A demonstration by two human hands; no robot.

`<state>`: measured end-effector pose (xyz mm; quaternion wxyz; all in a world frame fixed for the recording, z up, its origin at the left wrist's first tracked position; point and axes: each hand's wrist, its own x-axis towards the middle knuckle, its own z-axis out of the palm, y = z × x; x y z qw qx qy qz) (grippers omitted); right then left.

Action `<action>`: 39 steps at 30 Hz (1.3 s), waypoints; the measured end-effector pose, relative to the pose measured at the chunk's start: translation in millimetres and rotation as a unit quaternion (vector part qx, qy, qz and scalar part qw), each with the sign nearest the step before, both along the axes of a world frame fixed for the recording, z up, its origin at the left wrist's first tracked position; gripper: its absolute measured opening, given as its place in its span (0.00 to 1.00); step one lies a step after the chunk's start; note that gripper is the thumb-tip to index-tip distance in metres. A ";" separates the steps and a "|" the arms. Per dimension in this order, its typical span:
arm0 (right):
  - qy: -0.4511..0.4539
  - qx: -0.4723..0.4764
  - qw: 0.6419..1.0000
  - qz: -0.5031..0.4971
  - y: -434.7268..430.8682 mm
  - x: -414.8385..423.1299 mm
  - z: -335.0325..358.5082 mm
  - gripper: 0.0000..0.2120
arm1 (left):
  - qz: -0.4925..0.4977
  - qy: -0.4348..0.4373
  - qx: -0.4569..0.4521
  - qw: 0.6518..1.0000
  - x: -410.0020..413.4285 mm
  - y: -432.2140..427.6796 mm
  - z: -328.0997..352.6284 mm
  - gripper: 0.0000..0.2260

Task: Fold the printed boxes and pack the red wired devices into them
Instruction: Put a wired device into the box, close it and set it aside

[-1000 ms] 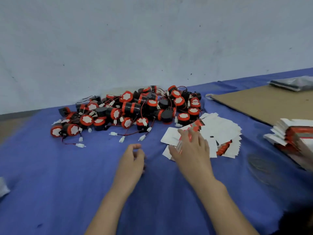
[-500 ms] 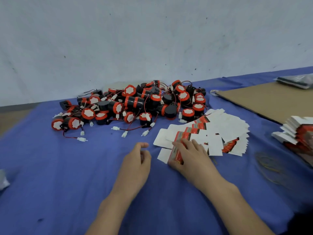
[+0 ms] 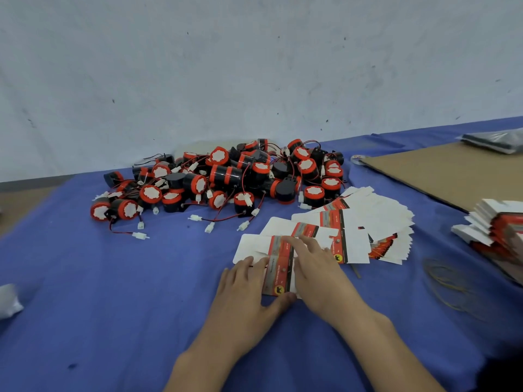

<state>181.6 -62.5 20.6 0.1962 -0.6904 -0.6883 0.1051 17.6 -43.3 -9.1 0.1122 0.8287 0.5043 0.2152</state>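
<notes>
**Inspector:** Hands?

**Assistant:** Left hand [image 3: 249, 290] and right hand [image 3: 317, 275] lie flat with straight fingers, pressing one flat printed box [image 3: 278, 274] on the blue surface [image 3: 113, 278]. The right hand covers its right side, and the print is unreadable.

**Inspector:** Other boxes?

**Assistant:** Unfolded fan of boxes [image 3: 368, 222] just beyond. Second stack [image 3: 495, 227] cut off at the right edge.

**Inspector:** Devices?

**Assistant:** Red wired devices [image 3: 226, 179] lie heaped loose behind, wires tangled.

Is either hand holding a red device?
No, the left hand and right hand both rest on a flat printed box; the red devices lie piled beyond.
</notes>
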 end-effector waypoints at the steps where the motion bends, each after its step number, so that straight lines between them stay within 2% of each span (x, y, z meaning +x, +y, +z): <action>1: 0.008 0.000 1.000 0.003 0.9 -1.0 -0.5 0.30 | 0.006 0.003 -0.001 1.000 -0.1 -0.3 -0.2 0.38; 3: 0.035 0.008 0.999 0.007 1.6 -3.2 -0.7 0.29 | 0.016 0.008 0.002 1.000 0.8 -1.7 0.6 0.41; 8: 0.094 0.035 0.995 0.010 2.5 -7.0 -4.7 0.26 | 0.033 0.020 0.002 0.999 1.7 -0.1 -0.8 0.37; 10: 0.128 0.047 0.991 0.003 2.7 -6.6 -5.4 0.24 | 0.030 0.031 -0.005 0.999 2.3 0.3 -1.4 0.38; 13: 0.220 0.065 0.973 -0.010 2.6 -8.3 -3.0 0.22 | 0.028 0.033 -0.006 0.999 3.9 -1.5 -1.1 0.41; 16: 0.397 0.075 0.914 -0.030 3.5 -11.6 5.0 0.17 | 0.030 0.036 -0.003 0.999 3.7 -1.7 -1.9 0.40; 21: 0.642 0.040 0.755 -0.127 7.2 -5.7 21.5 0.10 | 0.027 0.040 -0.010 0.999 3.1 -1.7 -3.7 0.37; 25: 0.726 0.047 0.667 -0.159 6.1 0.3 28.7 0.10 | 0.030 0.025 -0.007 0.999 2.6 -1.1 -4.0 0.35; 28: 0.764 0.035 0.629 -0.139 1.5 -0.3 30.5 0.11 | 0.031 0.005 -0.002 1.000 2.4 -1.8 -5.0 0.35; 32: 0.764 0.018 0.632 -0.124 0.0 -0.8 31.2 0.12 | 0.038 -0.020 -0.001 0.999 2.2 -2.3 -5.1 0.37; 39: 0.721 0.025 0.682 -0.120 1.9 1.2 27.1 0.08 | 0.027 -0.038 0.026 0.999 0.4 -3.2 -4.4 0.38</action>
